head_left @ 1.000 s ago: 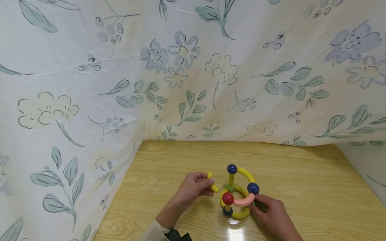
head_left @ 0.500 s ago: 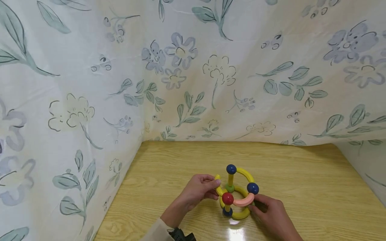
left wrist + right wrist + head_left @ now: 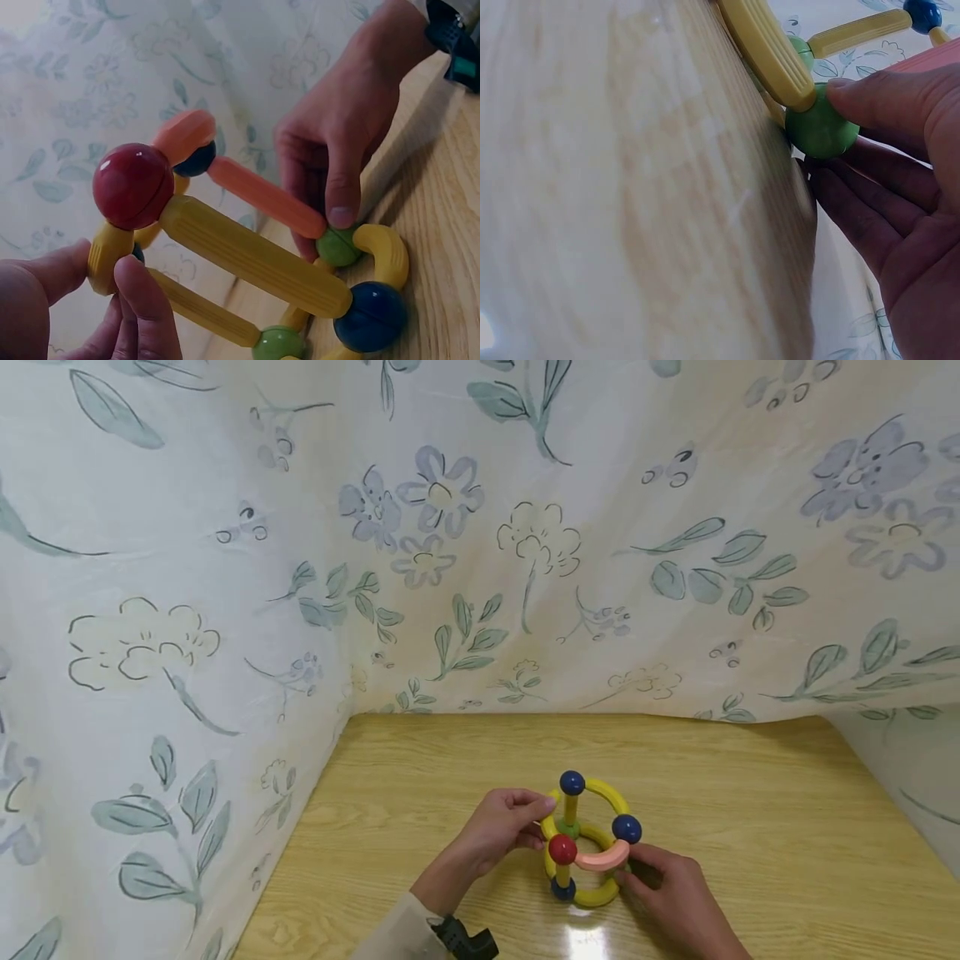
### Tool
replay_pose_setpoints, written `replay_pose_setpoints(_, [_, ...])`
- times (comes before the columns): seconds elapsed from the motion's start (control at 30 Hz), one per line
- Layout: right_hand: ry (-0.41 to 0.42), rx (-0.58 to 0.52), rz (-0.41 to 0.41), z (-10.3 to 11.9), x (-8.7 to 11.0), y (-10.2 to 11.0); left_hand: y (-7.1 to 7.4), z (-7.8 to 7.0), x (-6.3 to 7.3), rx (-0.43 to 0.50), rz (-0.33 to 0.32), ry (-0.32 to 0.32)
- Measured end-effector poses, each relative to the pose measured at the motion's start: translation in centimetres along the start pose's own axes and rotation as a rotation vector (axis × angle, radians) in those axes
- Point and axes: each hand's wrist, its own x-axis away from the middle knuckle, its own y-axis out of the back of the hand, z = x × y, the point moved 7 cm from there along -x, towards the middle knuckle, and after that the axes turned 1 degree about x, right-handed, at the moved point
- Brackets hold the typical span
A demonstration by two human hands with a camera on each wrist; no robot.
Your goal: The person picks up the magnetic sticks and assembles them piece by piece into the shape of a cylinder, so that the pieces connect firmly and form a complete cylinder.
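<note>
My left hand (image 3: pixel 498 831) pinches a curved yellow rod (image 3: pixel 110 259) between thumb and fingers. One end of that rod meets the red ball (image 3: pixel 133 186) on the upper level of a ball-and-rod magnetic frame; its other end lies close to the far blue ball (image 3: pixel 572 782) in the head view. My right hand (image 3: pixel 675 893) grips a green ball (image 3: pixel 821 127) low on the frame's right side. A curved pink rod (image 3: pixel 603 860) joins the red ball to another blue ball (image 3: pixel 627 828). Straight yellow and pink (image 3: pixel 266 196) rods stand as uprights on the curved yellow base ring (image 3: pixel 597 896).
The frame stands on a wood-grain table (image 3: pixel 420 760). Floral cloth (image 3: pixel 525 610) hangs behind and along both sides. A black device (image 3: pixel 465 939) is strapped at the left wrist, over a light sleeve (image 3: pixel 405 931).
My left hand has moved right, bringing the curved yellow rod from beside the frame up to the red ball and the upper ring. My right hand has kept its hold at the base.
</note>
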Motion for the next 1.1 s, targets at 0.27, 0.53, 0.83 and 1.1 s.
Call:
replay_pose_setpoints(0.27, [0.011, -0.002, 0.002, 0.1, 0.1, -0.3, 0.2, 0.1, -0.3, -0.003, -0.023, 0.005])
replay_pose_setpoints(0.53, [0.021, 0.010, 0.007, 0.2, -0.1, -0.3, 0.1, -0.1, 0.0, -0.006, -0.039, -0.004])
replay_pose_setpoints(0.83, [0.004, -0.015, -0.006, 0.8, -0.3, -0.3, 1.0, -0.2, 0.7, -0.053, -0.090, -0.096])
replay_pose_setpoints(1.1, [-0.011, -0.013, 0.005, 1.2, -0.6, -0.2, 0.1, 0.9, 3.2, -0.262, -0.184, -0.384])
